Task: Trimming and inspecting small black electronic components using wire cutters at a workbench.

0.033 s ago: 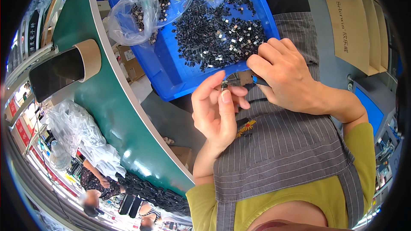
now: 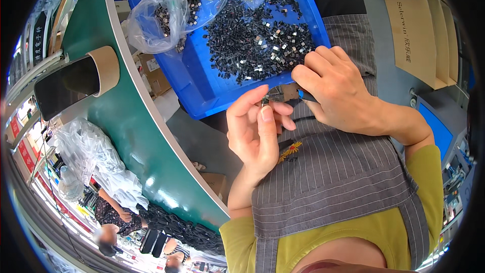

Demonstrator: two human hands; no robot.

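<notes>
Near the middle, my left hand (image 2: 257, 131) pinches a small dark green and silvery connector-like part (image 2: 264, 100) between thumb and fingertips. To its right, my right hand (image 2: 336, 88) is closed, back of the hand up, around a slim dark tool with a bright blue piece (image 2: 301, 94); most of the tool is hidden in the fingers, so its kind is unclear. Both hands are just in front of a blue plastic tray (image 2: 189, 88). Inside the tray lies a wide heap of small black parts (image 2: 237, 35), with silvery ones among them.
Clear plastic bags (image 2: 151, 25) with more parts fill the tray's far left. On the left, a green table (image 2: 121, 136) carries a phone (image 2: 68, 88) in a cardboard holder and crumpled plastic bags (image 2: 91, 151). Cardboard cartons (image 2: 411, 35) stand at right. Other people are at lower left.
</notes>
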